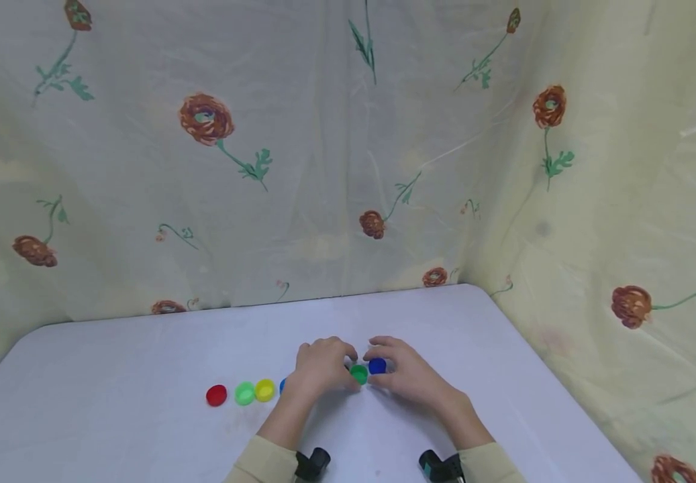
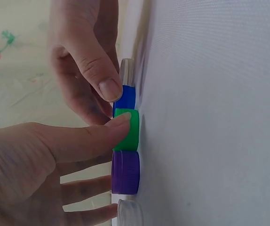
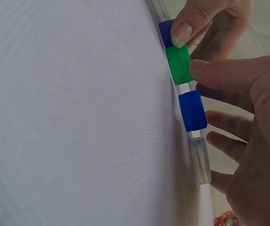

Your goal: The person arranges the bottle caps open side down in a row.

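Bottle caps stand in a row on the white table. My left hand (image 1: 323,365) holds a green cap (image 1: 358,373), its thumb on the near side and its fingers reaching round behind. My right hand (image 1: 408,372) is on the right, fingers loosely curved around a dark blue cap (image 1: 377,365). In the right wrist view its thumb (image 3: 205,71) is by the green cap's edge, while the blue cap stands apart from the thumb. A purple cap (image 2: 125,172) sits against the green one, beside a clear cap (image 2: 130,214). Another clear cap (image 3: 201,161) lies beyond the blue one.
Left of the hands the row goes on with a red cap (image 1: 217,395), a light green cap (image 1: 245,393), a yellow cap (image 1: 265,390) and a partly hidden blue cap (image 1: 283,384). A flowered sheet (image 1: 323,168) hangs behind the table (image 1: 112,416) and along its right side.
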Tool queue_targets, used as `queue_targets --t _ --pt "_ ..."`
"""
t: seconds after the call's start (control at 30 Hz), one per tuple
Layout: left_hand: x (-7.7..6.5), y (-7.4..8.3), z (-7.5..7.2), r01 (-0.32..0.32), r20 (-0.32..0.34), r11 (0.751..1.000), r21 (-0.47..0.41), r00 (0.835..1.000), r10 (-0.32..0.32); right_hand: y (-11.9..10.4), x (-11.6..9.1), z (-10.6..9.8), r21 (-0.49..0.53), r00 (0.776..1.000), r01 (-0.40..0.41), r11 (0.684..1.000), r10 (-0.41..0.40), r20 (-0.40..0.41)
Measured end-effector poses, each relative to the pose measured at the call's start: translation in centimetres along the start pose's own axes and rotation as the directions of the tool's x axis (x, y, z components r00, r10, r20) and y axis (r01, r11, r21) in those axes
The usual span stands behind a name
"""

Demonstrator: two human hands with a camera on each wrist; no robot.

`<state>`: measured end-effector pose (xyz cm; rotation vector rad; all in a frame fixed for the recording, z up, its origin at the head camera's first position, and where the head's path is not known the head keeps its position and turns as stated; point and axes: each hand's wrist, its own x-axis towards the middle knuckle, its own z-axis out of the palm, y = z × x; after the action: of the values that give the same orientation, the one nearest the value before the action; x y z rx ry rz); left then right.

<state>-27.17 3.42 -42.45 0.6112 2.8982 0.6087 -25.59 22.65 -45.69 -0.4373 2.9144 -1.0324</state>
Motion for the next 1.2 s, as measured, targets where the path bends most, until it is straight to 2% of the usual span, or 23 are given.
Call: queue_targets --t 0.27,0.6,1.2 --pt "-0.04 0.06 -0.21 0.003 -0.002 1.0 0.008 1.0 -0.003 -0.15 0.42 0.44 -0.023 0.999 0.046 0.999 -0.045 0.007" --pt "-0.01 0.02 0.0 -0.031 -0.024 0.999 0.041 0.999 0.032 -0.04 0.33 0.79 -0.03 0.996 0.091 0.995 -0.091 -0.012" --pt "-0.23 0.38 -0.61 -0.044 -0.036 0.997 0.059 0.998 0.046 -0.96 0.23 0.66 -0.036 0.997 0.061 0.997 -0.063 -0.038"
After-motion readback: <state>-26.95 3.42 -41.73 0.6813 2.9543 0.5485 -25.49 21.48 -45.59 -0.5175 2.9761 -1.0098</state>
